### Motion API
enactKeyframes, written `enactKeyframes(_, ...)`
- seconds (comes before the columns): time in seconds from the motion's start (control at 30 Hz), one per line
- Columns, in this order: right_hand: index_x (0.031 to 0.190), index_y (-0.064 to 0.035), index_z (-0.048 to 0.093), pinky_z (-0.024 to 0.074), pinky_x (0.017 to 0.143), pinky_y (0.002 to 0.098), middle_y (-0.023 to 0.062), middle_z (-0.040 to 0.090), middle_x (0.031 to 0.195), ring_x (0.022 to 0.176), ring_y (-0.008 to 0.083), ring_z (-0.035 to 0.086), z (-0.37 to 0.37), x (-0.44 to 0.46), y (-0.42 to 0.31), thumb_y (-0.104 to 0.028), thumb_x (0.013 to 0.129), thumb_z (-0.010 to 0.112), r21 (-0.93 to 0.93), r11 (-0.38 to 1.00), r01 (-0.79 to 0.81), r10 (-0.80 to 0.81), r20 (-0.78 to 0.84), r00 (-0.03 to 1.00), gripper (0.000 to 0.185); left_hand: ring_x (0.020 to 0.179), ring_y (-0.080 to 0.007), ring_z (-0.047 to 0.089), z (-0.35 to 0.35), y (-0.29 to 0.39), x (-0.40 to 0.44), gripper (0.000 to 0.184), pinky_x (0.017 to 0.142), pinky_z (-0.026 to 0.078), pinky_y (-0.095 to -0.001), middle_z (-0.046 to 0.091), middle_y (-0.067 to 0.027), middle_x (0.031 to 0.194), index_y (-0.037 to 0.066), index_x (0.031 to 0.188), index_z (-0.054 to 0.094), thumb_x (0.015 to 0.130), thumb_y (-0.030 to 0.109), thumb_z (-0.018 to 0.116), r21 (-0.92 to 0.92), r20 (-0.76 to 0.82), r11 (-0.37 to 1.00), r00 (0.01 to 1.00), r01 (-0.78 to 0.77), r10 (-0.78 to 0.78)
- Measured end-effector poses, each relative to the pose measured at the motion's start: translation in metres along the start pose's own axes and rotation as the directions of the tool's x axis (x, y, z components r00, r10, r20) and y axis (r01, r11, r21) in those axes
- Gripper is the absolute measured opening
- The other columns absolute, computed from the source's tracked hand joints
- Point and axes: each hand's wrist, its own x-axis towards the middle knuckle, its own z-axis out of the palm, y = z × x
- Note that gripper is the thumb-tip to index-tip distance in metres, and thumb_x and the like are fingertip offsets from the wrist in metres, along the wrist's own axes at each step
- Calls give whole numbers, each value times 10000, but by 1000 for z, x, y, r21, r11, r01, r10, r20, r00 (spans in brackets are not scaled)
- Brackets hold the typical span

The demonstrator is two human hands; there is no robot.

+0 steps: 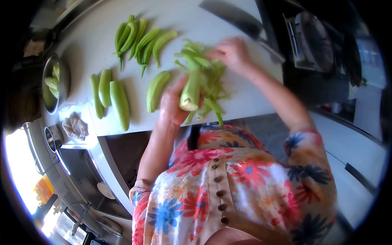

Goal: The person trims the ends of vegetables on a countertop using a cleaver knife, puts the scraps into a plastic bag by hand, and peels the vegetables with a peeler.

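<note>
My left hand is wrapped around a thick pale-green gourd, its cut end turned toward me. Beyond it, my right hand hovers by the gourd's far end with curled fingers; motion blur hides what they hold, if anything. Long green peelings lie heaped under and around the gourd, some hanging over the counter's front edge. Just left of my left hand lies a single pale-green gourd piece. Further left, three similar pieces rest side by side.
Several slender, okra-like green pods lie at the back of the white counter. A metal bowl with pale-green pieces stands at the left, near a crumpled cloth or bag. A stove is on the right.
</note>
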Motion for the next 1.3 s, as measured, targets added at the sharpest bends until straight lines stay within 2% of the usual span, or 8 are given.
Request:
enactKeyframes(0.13, 521, -157, 571, 295, 639, 317, -48, 527, 536, 592, 146, 523, -9, 1, -29, -464, 728, 663, 85, 986, 146, -139, -87, 987, 381, 613, -220, 548, 7, -1, 3, 452, 535, 431, -313, 590, -124, 829, 40, 1277, 449, 948, 343, 382, -97, -114, 995, 993, -6, -6)
enactKeyframes(0.27, 568, -162, 616, 296, 647, 336, -46, 581, 586, 600, 155, 524, -7, -7, -15, -492, 753, 629, 55, 998, -18, 16, 24, 1000, 379, 671, -220, 573, -2, 1, 5, 433, 564, 457, -311, 594, -134, 870, 54, 1269, 462, 949, 335, 385, -126, -83, 991, 996, -54, 43)
enactKeyframes(0.3, 593, -162, 632, 292, 666, 354, -34, 610, 626, 635, 162, 525, -20, -6, -17, -531, 769, 597, -179, 982, -61, 87, 139, 986, 411, 682, -216, 575, -4, 2, 5, 431, 569, 461, -312, 593, -134, 877, 56, 1271, 460, 948, 333, 393, -104, -85, 991, 994, -80, 71)
enactKeyframes(0.4, 617, -163, 643, 285, 683, 367, -20, 616, 638, 685, 165, 533, -24, -16, -16, -556, 774, 582, -318, 948, -32, 97, 192, 977, 427, 707, -203, 579, -5, 3, 5, 428, 583, 472, -311, 590, -133, 891, 56, 1276, 455, 945, 324, 416, -43, -76, 987, 985, -156, 153)
enactKeyframes(0.67, 614, -156, 636, 278, 688, 366, -39, 583, 614, 693, 159, 514, -24, -19, -23, -533, 767, 606, -226, 974, -19, 23, 14, 1000, 408, 749, -188, 581, 13, 4, -2, 417, 614, 490, -304, 586, -124, 902, 33, 1274, 454, 951, 295, 426, 111, 63, 953, 959, -281, 276)
enactKeyframes(1.0, 496, -173, 543, 286, 686, 304, -76, 478, 521, 614, 103, 427, -24, -4, -62, -540, 696, 658, 127, 959, 255, -241, -116, 964, 434, 800, -187, 599, 16, -2, 4, 312, 674, 499, -289, 605, -104, 964, -1, 1146, 560, 933, 212, 474, 207, -197, 915, 901, -347, 386)
enactKeyframes(1.13, 493, -182, 538, 289, 691, 302, -81, 473, 522, 619, 97, 429, -11, 0, -61, -573, 686, 639, 25, 957, 289, -285, -112, 952, 448, 776, -154, 593, 12, -7, 1, 295, 671, 484, -269, 622, -86, 928, -21, 1062, 591, 916, 218, 501, 358, -96, 863, 906, -356, 413)
enactKeyframes(1.3, 536, -178, 574, 282, 682, 333, -70, 508, 561, 646, 120, 469, -6, -2, -11, -525, 712, 636, -161, 977, 139, -159, -117, 980, 394, 713, -151, 594, 12, -6, -5, 300, 638, 484, -270, 630, -86, 881, -19, 1063, 593, 918, 228, 503, 206, -118, 940, 946, -273, 301)
